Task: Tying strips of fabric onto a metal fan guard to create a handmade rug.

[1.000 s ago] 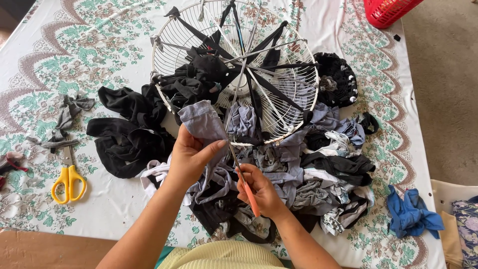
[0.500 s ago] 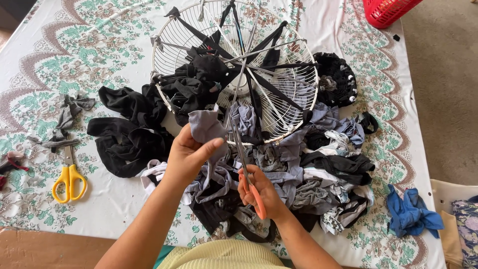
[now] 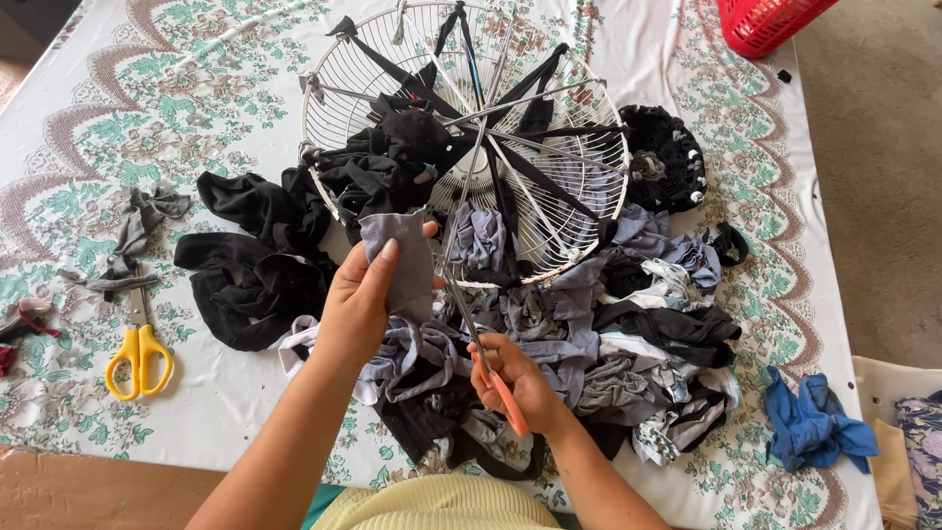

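My left hand holds up a grey piece of cloth just in front of a round white wire fan guard. My right hand grips orange-handled scissors, whose blades point up toward the lower edge of that cloth. Strips of black and grey fabric are woven through the guard's wires. A heap of grey, black and white fabric scraps lies under and to the right of both hands.
Yellow-handled scissors lie at the left on the floral sheet. Black cloth sits left of the guard, a blue rag at the right, a red basket top right. Bare floor runs beyond the right edge.
My left hand has lifted the grey cloth slightly higher and to the right. My right hand has brought the orange scissors up closer to the cloth's edge.
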